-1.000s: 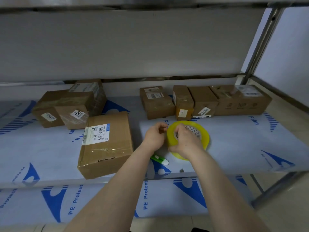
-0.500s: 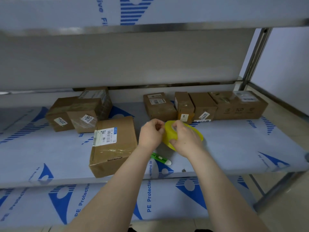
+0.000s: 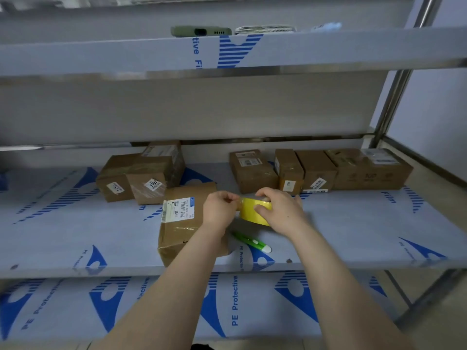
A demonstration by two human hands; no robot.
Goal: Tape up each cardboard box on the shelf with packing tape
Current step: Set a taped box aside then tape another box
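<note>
A yellow roll of packing tape (image 3: 252, 210) is held above the middle shelf. My right hand (image 3: 280, 210) grips the roll from the right, fingers curled over its rim. My left hand (image 3: 219, 210) pinches the tape's loose end at the roll's left side. Directly left of my left hand lies a large cardboard box (image 3: 184, 218) with a white label, partly hidden by my left forearm. A group of boxes (image 3: 141, 178) sits at the back left. A row of several boxes (image 3: 321, 170) lines the back right.
A green and white cutter (image 3: 250, 242) lies on the shelf (image 3: 366, 228) under my hands. The upper shelf (image 3: 328, 49) carries a green phone (image 3: 199, 31). A steel post (image 3: 396, 89) stands at the right. A lower shelf (image 3: 75, 306) sits below.
Both hands lifted the tape roll off the shelf and turned it edge-on. The camera tilted upward, bringing the upper shelf into view. The cutter now shows fully beneath the hands.
</note>
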